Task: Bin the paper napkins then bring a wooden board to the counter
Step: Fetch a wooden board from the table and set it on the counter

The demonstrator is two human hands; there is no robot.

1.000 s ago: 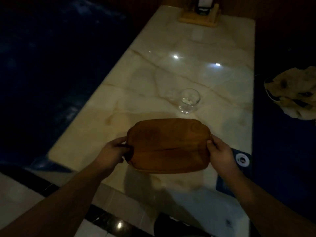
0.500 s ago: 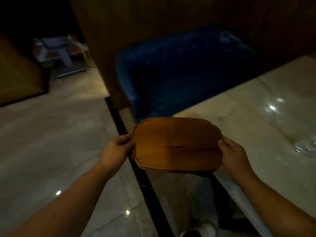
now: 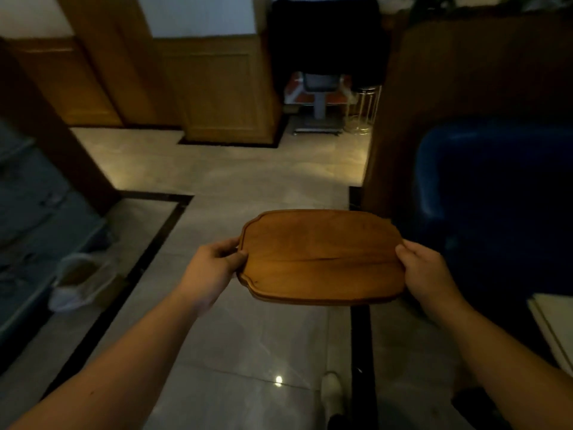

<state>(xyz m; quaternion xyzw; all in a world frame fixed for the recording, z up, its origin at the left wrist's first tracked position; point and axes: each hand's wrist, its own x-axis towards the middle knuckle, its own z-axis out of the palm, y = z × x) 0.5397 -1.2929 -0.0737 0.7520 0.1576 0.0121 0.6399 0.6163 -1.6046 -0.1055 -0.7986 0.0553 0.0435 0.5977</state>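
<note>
A brown wooden board [image 3: 321,256] with rounded, notched corners is held level in the air over the tiled floor. My left hand [image 3: 214,268] grips its left edge, thumb on top. My right hand [image 3: 426,274] grips its right edge the same way. No paper napkins and no counter show in this view.
A blue upholstered chair [image 3: 496,193] stands close on the right, with the corner of a pale table [image 3: 555,324] below it. A wooden partition [image 3: 217,91] rises ahead, a dark seat [image 3: 40,218] and a white bin [image 3: 80,280] sit at left. Tiled floor [image 3: 248,175] runs forward between them.
The view has swung left, away from the marble table and glass toward the open floor. Both hands have kept hold of the board throughout.
</note>
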